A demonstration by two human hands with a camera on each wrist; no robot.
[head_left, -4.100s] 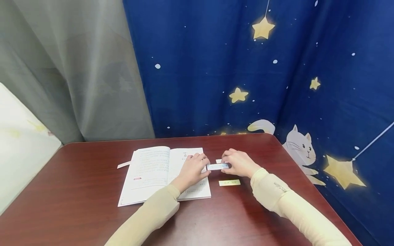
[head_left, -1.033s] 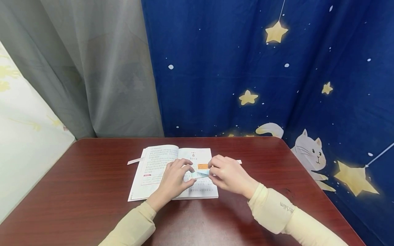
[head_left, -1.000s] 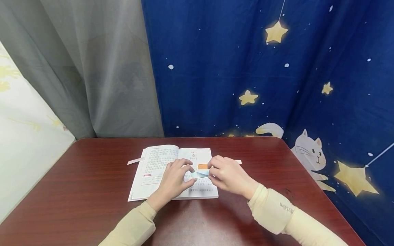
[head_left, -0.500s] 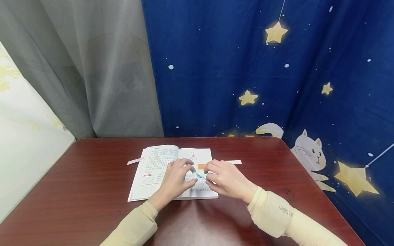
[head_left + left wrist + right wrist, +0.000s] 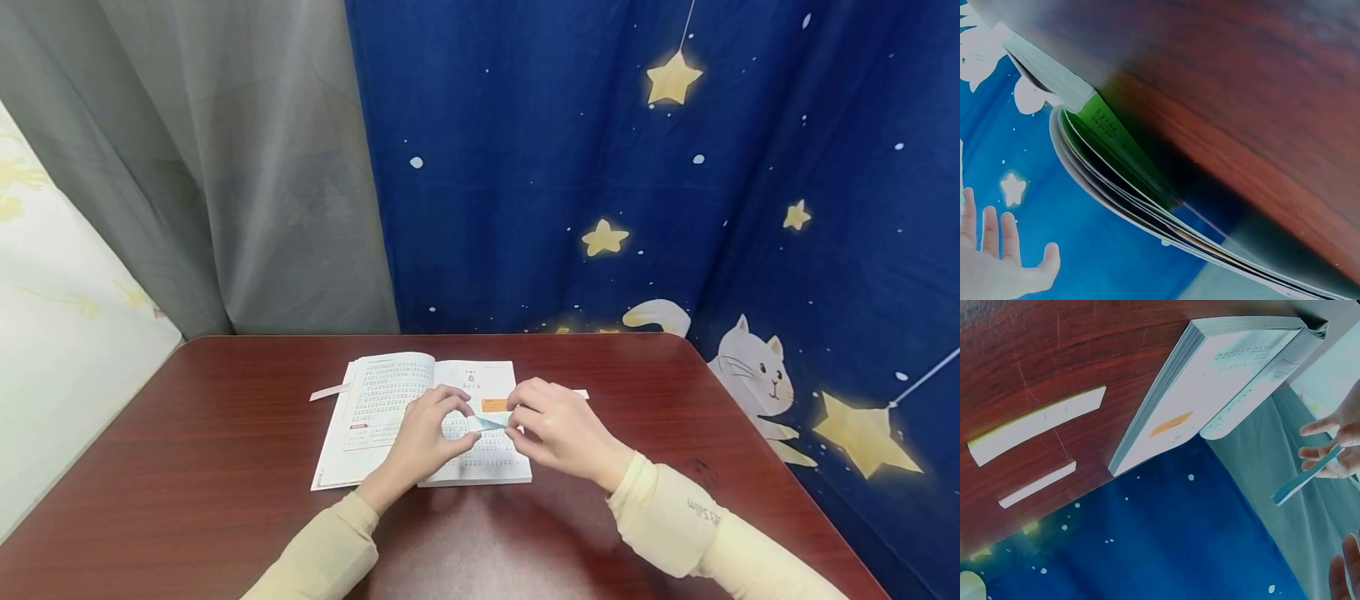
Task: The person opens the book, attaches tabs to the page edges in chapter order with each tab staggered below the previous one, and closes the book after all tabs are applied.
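A light-blue paper strip (image 5: 492,422) is held above the right page of an open book (image 5: 480,467), with a slanting twist across its face. My left hand (image 5: 422,437) pinches its left end, thumb below and forefinger above. At the other end my right hand (image 5: 562,433) pinches it, its fingertips covering the strip's right tip. In the right wrist view the blue strip (image 5: 1302,480) slants out from the left hand's fingers. The left wrist view shows a hand (image 5: 1000,265) with fingers spread, beside the standing page edges.
An orange strip (image 5: 494,406) lies on the right page. A pale strip (image 5: 327,392) sticks out of the book's left side. On the reddish-brown table (image 5: 225,467), right of the book, lie a white strip (image 5: 1038,484) and a yellow-edged strip (image 5: 1041,422). Curtains (image 5: 525,167) hang behind.
Since the earliest frame, both hands have brought the strip left, from the table to over the book. The right hand dipped half a second ago and has risen again; the strip's twist has shifted.
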